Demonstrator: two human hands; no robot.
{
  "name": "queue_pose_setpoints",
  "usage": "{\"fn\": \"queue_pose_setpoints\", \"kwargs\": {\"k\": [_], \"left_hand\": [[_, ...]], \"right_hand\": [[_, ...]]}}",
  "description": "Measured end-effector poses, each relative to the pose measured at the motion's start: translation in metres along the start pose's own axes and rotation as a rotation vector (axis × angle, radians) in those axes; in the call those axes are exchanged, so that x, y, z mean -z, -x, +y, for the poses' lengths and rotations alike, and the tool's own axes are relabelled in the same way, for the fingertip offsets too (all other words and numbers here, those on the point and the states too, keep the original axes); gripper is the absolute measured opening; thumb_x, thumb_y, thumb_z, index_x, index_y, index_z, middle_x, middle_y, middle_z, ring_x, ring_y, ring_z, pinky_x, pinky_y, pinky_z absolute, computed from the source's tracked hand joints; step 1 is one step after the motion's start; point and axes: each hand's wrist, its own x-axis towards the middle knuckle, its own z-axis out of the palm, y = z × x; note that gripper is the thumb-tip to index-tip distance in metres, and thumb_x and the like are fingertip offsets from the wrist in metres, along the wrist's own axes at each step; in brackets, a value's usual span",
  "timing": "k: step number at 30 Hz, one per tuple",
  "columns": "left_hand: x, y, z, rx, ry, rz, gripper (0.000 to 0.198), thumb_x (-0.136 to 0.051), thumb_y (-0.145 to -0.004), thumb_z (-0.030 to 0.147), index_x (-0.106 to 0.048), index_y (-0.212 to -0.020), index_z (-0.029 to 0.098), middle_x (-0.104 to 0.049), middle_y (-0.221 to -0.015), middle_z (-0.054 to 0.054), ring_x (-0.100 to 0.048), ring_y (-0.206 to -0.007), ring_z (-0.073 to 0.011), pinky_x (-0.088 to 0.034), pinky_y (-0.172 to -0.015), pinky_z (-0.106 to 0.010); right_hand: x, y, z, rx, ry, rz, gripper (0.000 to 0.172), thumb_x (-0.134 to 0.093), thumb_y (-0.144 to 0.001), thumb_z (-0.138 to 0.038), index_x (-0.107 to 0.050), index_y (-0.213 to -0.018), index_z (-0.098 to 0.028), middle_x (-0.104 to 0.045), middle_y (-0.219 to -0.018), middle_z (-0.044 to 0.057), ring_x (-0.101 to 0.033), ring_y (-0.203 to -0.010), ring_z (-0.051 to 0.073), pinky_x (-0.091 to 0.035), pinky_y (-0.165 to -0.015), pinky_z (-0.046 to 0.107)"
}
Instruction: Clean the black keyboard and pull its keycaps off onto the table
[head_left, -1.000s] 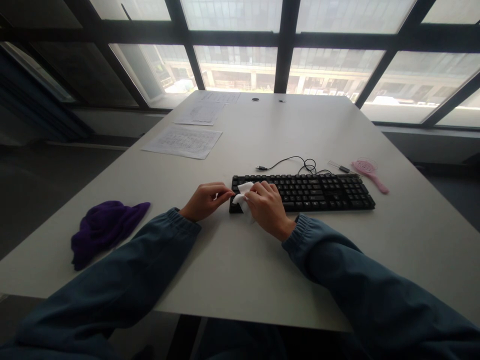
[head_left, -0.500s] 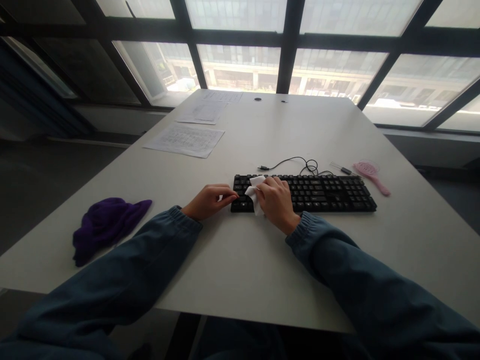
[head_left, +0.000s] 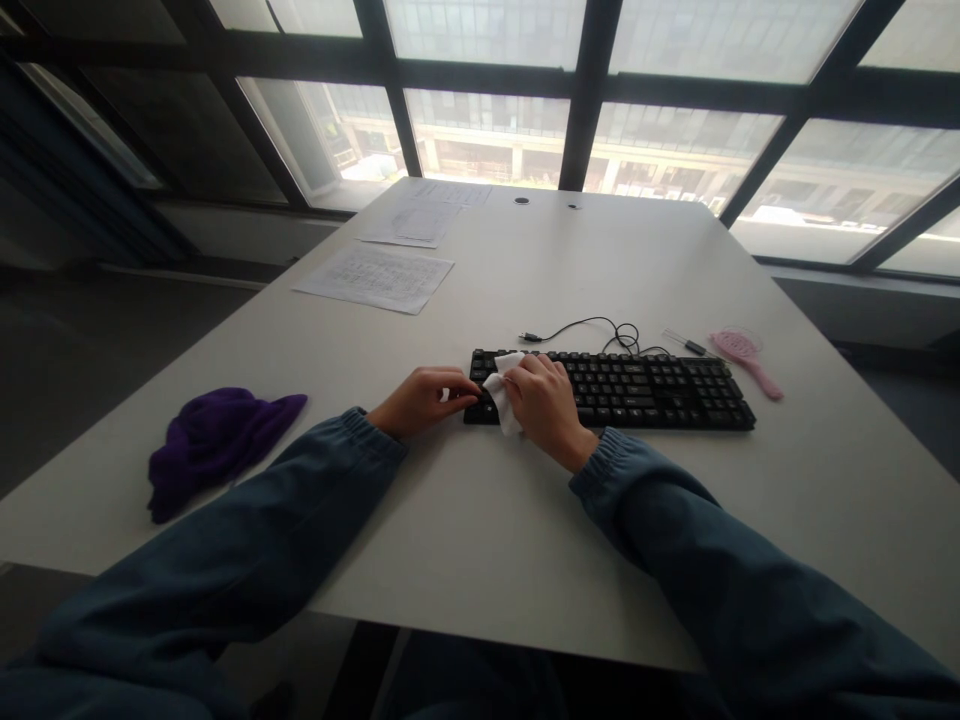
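A black keyboard (head_left: pixel 637 392) lies flat on the white table. My right hand (head_left: pixel 546 400) is closed around a crumpled white tissue (head_left: pixel 504 405) and presses it onto the keys near the keyboard's left end. My left hand (head_left: pixel 424 402) rests at that same end, thumb and fingertips brought together on the keyboard's left edge. Part of the keys beneath the tissue and my right fingers is hidden. The keyboard's thin black cable (head_left: pixel 581 322) lies loosely looped behind it, with its USB plug on the table.
To the left lies a purple knitted hat (head_left: pixel 217 440). Printed paper sheets (head_left: pixel 379 280) lie at the far left of the table (head_left: pixel 555 270). A pink hairbrush (head_left: pixel 739 352) and a small dark-and-clear object (head_left: pixel 694 347) are beyond the keyboard's right end. Windows stand behind.
My right hand and the tissue have shifted slightly left over the keys. The left hand stays at the keyboard's left end. The whole view has moved a little.
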Motion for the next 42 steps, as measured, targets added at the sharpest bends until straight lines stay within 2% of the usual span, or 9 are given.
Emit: {"fn": "queue_pose_setpoints", "kwargs": {"k": [4, 8, 14, 19, 26, 34, 39, 42], "left_hand": [[-0.001, 0.0, -0.002, 0.017, 0.014, -0.002, 0.025, -0.066, -0.092, 0.038, -0.076, -0.095, 0.015, -0.068, -0.078, -0.002, -0.054, -0.063, -0.0092, -0.044, -0.057, -0.018], [-0.001, 0.001, -0.002, 0.012, 0.012, 0.011, 0.022, -0.067, -0.091, 0.035, -0.075, -0.092, 0.015, -0.066, -0.075, -0.001, -0.053, -0.062, -0.0088, -0.042, -0.055, -0.018], [-0.001, 0.0, 0.001, 0.019, 0.013, 0.016, 0.021, -0.067, -0.09, 0.034, -0.076, -0.092, 0.015, -0.066, -0.075, -0.002, -0.053, -0.062, -0.0089, -0.042, -0.054, -0.018], [-0.001, 0.0, 0.0, 0.033, 0.019, 0.007, 0.023, -0.067, -0.09, 0.036, -0.076, -0.092, 0.015, -0.068, -0.078, -0.003, -0.054, -0.062, -0.0091, -0.043, -0.055, -0.019], [-0.003, 0.001, -0.002, 0.011, 0.017, 0.033, 0.02, -0.066, -0.09, 0.033, -0.074, -0.091, 0.015, -0.065, -0.074, -0.001, -0.052, -0.061, -0.0083, -0.041, -0.054, -0.018], [-0.002, 0.001, -0.001, 0.017, 0.007, 0.009, 0.02, -0.066, -0.09, 0.033, -0.075, -0.092, 0.015, -0.068, -0.078, -0.003, -0.054, -0.063, -0.0095, -0.043, -0.055, -0.019], [-0.002, 0.001, -0.003, 0.019, 0.004, 0.019, 0.021, -0.066, -0.09, 0.035, -0.075, -0.093, 0.016, -0.068, -0.077, -0.002, -0.054, -0.061, -0.0092, -0.043, -0.054, -0.019], [-0.002, 0.001, -0.002, 0.015, -0.004, 0.018, 0.023, -0.065, -0.091, 0.037, -0.075, -0.093, 0.016, -0.067, -0.077, -0.002, -0.053, -0.061, -0.0092, -0.043, -0.055, -0.019]], "right_hand": [[0.002, -0.005, 0.001, -0.029, -0.024, 0.036, 0.025, -0.052, -0.102, -0.031, -0.073, -0.094, -0.021, -0.066, -0.095, 0.007, -0.053, -0.097, 0.023, -0.034, -0.083, 0.036], [-0.003, -0.008, -0.003, 0.056, -0.065, -0.027, 0.02, -0.057, -0.099, -0.033, -0.074, -0.095, -0.022, -0.067, -0.099, 0.006, -0.053, -0.099, 0.023, -0.035, -0.083, 0.035], [-0.004, -0.009, -0.003, 0.08, 0.021, -0.067, 0.021, -0.056, -0.1, -0.028, -0.073, -0.089, -0.021, -0.067, -0.099, 0.007, -0.053, -0.099, 0.024, -0.034, -0.082, 0.036], [0.0, -0.008, 0.001, -0.006, 0.065, -0.001, 0.026, -0.051, -0.102, -0.027, -0.071, -0.087, -0.018, -0.066, -0.094, 0.009, -0.053, -0.094, 0.024, -0.034, -0.081, 0.036], [-0.006, -0.009, -0.004, 0.158, -0.095, -0.066, 0.021, -0.054, -0.1, -0.024, -0.075, -0.094, -0.024, -0.065, -0.098, 0.004, -0.053, -0.095, 0.021, -0.037, -0.082, 0.032], [0.0, -0.011, 0.001, -0.001, 0.024, -0.033, 0.027, -0.048, -0.102, -0.025, -0.073, -0.092, -0.019, -0.066, -0.096, 0.009, -0.053, -0.096, 0.024, -0.036, -0.082, 0.036], [0.0, -0.012, 0.001, 0.12, -0.04, -0.062, 0.022, -0.052, -0.099, -0.02, -0.073, -0.098, -0.023, -0.065, -0.099, 0.006, -0.052, -0.097, 0.022, -0.037, -0.084, 0.034], [0.003, -0.012, -0.001, 0.182, 0.004, -0.101, 0.021, -0.054, -0.097, -0.016, -0.074, -0.095, -0.022, -0.064, -0.102, 0.007, -0.05, -0.097, 0.023, -0.037, -0.084, 0.035]]}}
